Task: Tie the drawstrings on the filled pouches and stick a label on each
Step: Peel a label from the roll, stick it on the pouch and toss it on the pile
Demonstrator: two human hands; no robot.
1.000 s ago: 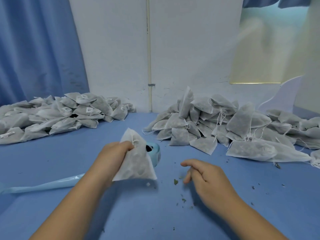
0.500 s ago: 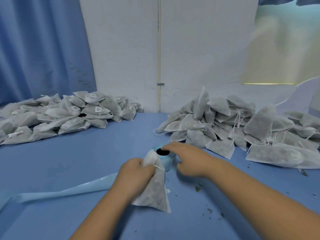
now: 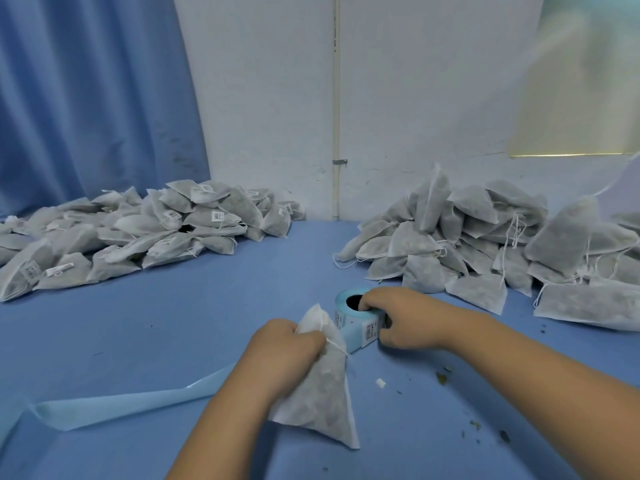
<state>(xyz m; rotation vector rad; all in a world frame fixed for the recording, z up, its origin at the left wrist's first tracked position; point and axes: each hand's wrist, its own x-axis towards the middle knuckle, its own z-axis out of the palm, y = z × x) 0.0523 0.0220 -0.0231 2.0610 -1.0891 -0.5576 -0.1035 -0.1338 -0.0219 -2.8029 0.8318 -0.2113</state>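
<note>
Ur L hand point(image 3: 281, 355) grips pouch point(image 3: 322, 407) neck | R hand point(image 3: 407, 317) pinches label roll point(image 3: 349, 322) just beyond | label point(image 3: 370, 330) print unreadable

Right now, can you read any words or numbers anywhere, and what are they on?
Label on the blue label roll: dark print, too blurred to read.
Labels on the left pile of pouches: barcode-like marks, too small to read.
No other writing shows.

Pouch point(image 3: 322, 396): white mesh, grey-green fill; label roll point(image 3: 356, 322): light blue, white printed labels; table point(image 3: 207, 306): blue; curtain point(image 3: 93, 98): blue.
</note>
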